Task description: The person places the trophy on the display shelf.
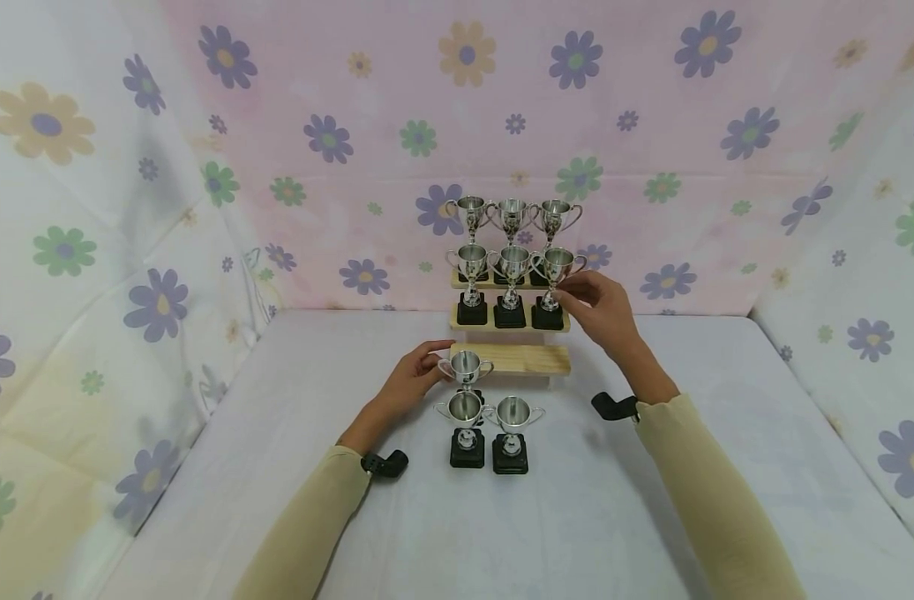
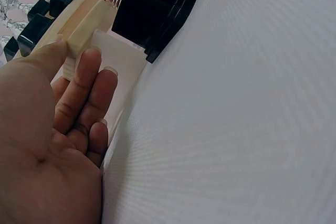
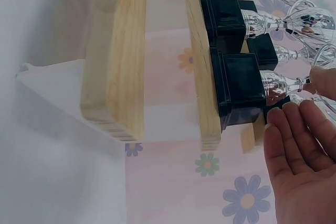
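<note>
Nearest to me, two small silver cups (image 1: 489,412) on black bases stand on the table (image 1: 397,517). Just behind them, my left hand (image 1: 412,377) touches a third cup (image 1: 466,367) on the lowest wooden step (image 1: 527,358), fingers straight. Farther back, my right hand (image 1: 601,307) pinches the handle of the rightmost cup (image 1: 556,267) on the middle step (image 1: 511,327). Three more cups (image 1: 512,217) stand on the top step.
</note>
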The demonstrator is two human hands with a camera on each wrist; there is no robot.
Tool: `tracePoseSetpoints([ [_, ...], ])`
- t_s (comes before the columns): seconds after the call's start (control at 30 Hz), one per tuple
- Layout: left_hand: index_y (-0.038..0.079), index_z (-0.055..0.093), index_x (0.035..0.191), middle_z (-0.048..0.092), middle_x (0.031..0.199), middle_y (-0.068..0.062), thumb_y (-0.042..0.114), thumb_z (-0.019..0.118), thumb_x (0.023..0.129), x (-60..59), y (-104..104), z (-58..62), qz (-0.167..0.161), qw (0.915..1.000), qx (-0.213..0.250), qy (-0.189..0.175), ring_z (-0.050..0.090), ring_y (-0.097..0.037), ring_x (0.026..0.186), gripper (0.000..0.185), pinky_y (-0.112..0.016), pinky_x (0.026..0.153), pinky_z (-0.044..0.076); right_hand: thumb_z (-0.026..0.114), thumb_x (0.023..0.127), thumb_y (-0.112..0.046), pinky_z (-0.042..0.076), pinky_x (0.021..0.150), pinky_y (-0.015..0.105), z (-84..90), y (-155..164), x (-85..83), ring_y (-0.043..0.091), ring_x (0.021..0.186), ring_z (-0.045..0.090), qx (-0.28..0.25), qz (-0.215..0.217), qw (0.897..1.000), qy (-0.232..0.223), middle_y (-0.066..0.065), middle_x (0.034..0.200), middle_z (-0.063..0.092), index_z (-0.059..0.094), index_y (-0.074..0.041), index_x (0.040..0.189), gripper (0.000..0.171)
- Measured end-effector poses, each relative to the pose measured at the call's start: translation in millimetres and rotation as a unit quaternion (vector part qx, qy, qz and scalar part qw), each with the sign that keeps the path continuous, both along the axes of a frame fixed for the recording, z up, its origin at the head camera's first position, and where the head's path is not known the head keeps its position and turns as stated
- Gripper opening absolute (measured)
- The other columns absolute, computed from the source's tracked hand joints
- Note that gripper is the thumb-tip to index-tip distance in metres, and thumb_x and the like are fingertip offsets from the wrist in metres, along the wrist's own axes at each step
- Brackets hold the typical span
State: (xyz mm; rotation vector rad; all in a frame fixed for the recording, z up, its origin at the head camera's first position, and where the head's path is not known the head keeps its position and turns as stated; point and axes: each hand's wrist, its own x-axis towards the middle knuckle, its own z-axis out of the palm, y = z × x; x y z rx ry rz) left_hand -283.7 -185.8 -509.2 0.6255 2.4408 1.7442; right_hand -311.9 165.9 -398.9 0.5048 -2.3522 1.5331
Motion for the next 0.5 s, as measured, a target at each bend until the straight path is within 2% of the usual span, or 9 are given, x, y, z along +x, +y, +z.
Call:
tracePoseSetpoints([
  [0.23, 0.009, 0.051, 0.155, 0.077, 0.103, -0.011, 0.012, 0.062, 0.109, 0.3, 0.0, 0.0, 0.000, 1.0000, -0.003, 0.009, 0.073, -0.017, 0.097, 0.047, -0.029, 0.091, 0.048, 0.068, 0.103, -0.003, 0.047, 0.099, 0.020, -6.8, 4.9, 10.1, 0.021, 0.107, 0.065, -0.014, 0.000, 1.000, 0.009, 0.029, 0.126, 0.066, 0.063, 0.013, 0.129, 0.030],
  [0.5, 0.010, 0.052, 0.155, 0.077, 0.102, -0.011, 0.012, 0.063, 0.109, -0.1, -0.3, 0.1, -0.002, 1.0000, 0.003, 0.006, 0.072, -0.018, 0.097, 0.048, -0.028, 0.089, 0.049, 0.071, 0.103, -0.010, 0.047, 0.096, 0.015, -12.8, 8.9, 26.0, 0.012, 0.105, 0.064, -0.008, 0.003, 1.000, 0.021, 0.019, 0.121, 0.069, 0.066, 0.004, 0.126, 0.027],
])
